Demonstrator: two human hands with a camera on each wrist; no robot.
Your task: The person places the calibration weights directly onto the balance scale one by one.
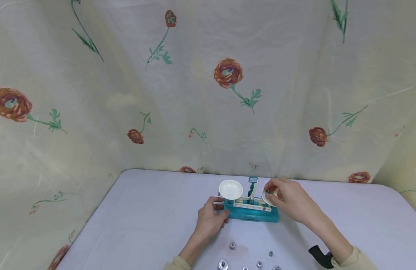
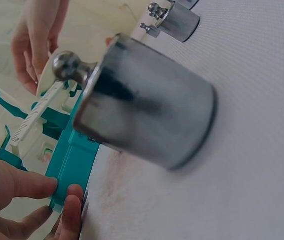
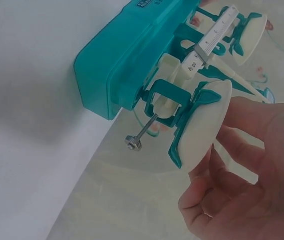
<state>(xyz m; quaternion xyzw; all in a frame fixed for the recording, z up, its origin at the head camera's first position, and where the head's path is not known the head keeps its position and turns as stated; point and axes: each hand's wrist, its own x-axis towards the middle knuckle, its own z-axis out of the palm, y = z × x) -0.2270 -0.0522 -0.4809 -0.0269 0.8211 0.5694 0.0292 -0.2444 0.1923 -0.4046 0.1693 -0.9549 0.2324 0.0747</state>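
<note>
A teal balance scale [image 1: 252,216] with two white pans stands near the far side of the table. My left hand [image 1: 209,218] grips the left end of its base, thumb and fingers on the teal edge [image 2: 71,165]. Over the right pan [image 3: 207,125], my right hand [image 1: 292,197] pinches a small metal weight [image 1: 268,191], mostly hidden by the fingers. From the right wrist view, the pan's rim covers those fingertips. The left pan [image 1: 231,189] holds nothing. A white graduated beam [image 3: 217,37] runs along the front of the scale.
Several metal weights with knobs stand on the white table [image 1: 154,217] in front of the scale, among them one weight [image 1: 232,245] and a wider one [image 1: 223,264]. A large weight [image 2: 147,105] fills the left wrist view. A flower-printed curtain [image 1: 279,123] hangs behind.
</note>
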